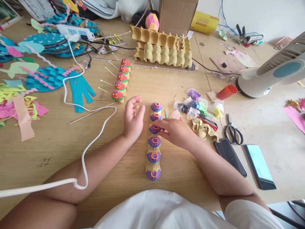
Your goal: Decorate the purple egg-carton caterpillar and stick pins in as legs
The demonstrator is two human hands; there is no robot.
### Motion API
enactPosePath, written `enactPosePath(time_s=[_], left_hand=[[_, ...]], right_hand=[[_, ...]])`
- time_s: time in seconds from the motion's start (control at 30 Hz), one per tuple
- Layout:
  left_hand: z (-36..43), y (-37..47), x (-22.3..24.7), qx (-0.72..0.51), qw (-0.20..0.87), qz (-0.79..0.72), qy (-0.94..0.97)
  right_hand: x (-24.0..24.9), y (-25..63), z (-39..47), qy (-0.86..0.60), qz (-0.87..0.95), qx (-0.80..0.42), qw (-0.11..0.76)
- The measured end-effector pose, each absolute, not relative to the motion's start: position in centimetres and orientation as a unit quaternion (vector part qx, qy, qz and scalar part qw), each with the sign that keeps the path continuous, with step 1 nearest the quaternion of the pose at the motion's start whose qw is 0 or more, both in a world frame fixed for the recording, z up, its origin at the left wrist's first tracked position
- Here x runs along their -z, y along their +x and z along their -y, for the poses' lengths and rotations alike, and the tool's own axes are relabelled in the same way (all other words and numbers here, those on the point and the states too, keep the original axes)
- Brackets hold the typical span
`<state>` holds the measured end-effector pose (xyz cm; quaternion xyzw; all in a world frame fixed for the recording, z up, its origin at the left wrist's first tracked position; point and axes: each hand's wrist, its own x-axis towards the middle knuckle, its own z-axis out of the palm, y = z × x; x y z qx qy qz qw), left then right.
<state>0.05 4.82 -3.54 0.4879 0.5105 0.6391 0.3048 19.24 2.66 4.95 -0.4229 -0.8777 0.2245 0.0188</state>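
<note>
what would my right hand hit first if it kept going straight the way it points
The right hand would meet the purple-and-blue dome third from the strip's far end. It's right at the fingertips, perhaps already touching; depth is unclear.

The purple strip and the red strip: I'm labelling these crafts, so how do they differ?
The purple strip has purple caps edged in blue with orange rings; the red strip has red caps edged in green. The purple strip shows six bumps, the red strip five. The purple strip has the right hand at it; the red strip lies farther off, with no hand on it. Both are rows of decorated bumps.
</note>
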Motion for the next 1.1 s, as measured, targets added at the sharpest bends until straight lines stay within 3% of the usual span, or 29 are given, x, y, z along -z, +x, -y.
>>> enactPosePath(time_s=[0.43,0.87,1.1], left_hand=[[-4.6,0.2,3.1,-0.632,0.293,-0.518,0.496],[-3.0,0.3,1.7,-0.423,0.259,-0.564,0.660],[-3.3,0.2,2.3,-0.470,0.272,-0.549,0.636]], right_hand=[[-4.0,19.2,-3.5,-0.511,0.831,-0.190,0.115],[-4.4,18.6,-2.6,-0.551,0.793,-0.244,0.090],[-4.0,19.0,-3.0,-0.547,0.777,-0.273,0.150]])
